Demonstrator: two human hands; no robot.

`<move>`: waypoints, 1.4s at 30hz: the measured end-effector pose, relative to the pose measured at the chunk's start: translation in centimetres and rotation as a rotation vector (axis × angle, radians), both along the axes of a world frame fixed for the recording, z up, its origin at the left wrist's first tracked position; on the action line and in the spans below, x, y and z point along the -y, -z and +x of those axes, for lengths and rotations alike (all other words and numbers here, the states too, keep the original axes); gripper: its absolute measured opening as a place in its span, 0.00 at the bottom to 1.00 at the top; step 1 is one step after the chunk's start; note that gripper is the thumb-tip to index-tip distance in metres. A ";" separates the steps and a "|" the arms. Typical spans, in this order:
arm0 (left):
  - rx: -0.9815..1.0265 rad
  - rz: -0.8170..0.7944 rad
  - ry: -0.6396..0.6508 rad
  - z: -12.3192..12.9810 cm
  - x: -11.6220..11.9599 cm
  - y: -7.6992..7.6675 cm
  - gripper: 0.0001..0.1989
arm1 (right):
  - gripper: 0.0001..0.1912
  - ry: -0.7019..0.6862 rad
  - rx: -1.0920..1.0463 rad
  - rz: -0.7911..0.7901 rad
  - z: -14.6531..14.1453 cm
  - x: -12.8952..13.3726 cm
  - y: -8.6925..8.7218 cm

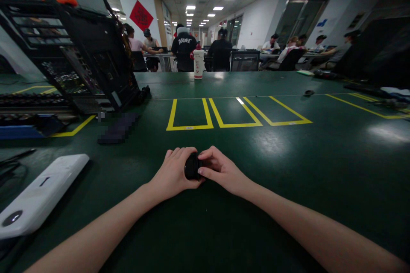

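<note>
Between my two hands, low over the green table (205,230), is a small rounded black object (191,167) with a glossy surface; its exact kind does not show. My left hand (177,168) wraps round it from the left, thumb below and fingers over the top. From the right, the thumb and fingertips of my right hand (221,169) pinch at its edge. The fingers cover much of the object, so its far side is hidden.
Yellow tape outlines (189,128) mark the table ahead. An open black computer case (96,55) stands at left, near a dark blurred item (117,129) and a white device (45,192). A white bottle (198,65) stands at the far edge. Several people sit beyond.
</note>
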State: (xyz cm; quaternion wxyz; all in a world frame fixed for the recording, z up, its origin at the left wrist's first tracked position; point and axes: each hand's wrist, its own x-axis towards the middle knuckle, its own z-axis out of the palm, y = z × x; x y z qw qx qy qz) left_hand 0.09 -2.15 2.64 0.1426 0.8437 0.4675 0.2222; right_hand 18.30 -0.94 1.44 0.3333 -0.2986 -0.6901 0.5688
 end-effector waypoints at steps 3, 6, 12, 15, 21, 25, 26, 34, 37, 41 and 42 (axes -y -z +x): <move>-0.004 -0.013 -0.009 0.0 0.0 0.0 0.25 | 0.14 0.013 0.041 -0.019 0.0 0.0 -0.1; -0.001 -0.021 -0.011 0.0 0.0 0.1 0.25 | 0.18 0.026 0.076 -0.032 0.1 0.1 -0.2; -0.015 -0.025 -0.015 0.0 -0.1 0.2 0.26 | 0.15 -0.036 0.033 -0.051 0.2 0.2 -0.3; -0.013 -0.024 -0.010 0.0 -0.1 0.2 0.26 | 0.14 -0.025 0.031 -0.020 0.1 0.2 -0.1; 0.000 0.011 -0.008 0.1 -0.1 0.2 0.26 | 0.09 0.046 0.036 0.098 -0.2 0.0 0.4; 0.005 -0.007 -0.014 0.0 -0.1 0.2 0.26 | 0.14 0.071 0.101 0.080 -0.2 0.1 0.3; 0.007 -0.010 -0.014 -0.1 -0.1 0.2 0.26 | 0.16 0.075 0.115 0.074 -0.2 0.1 0.3; -0.004 -0.019 -0.015 -0.1 -0.1 0.3 0.26 | 0.14 0.005 0.103 0.101 0.1 0.3 0.0; -0.002 -0.011 -0.015 0.0 -0.2 0.3 0.26 | 0.11 0.015 0.093 0.122 0.0 0.3 0.1; 0.003 0.001 -0.004 0.0 -0.1 0.3 0.26 | 0.08 0.064 0.097 0.164 -0.1 0.2 0.3; 0.002 0.001 -0.002 0.0 -0.1 0.2 0.25 | 0.08 0.066 0.100 0.163 -0.1 0.2 0.3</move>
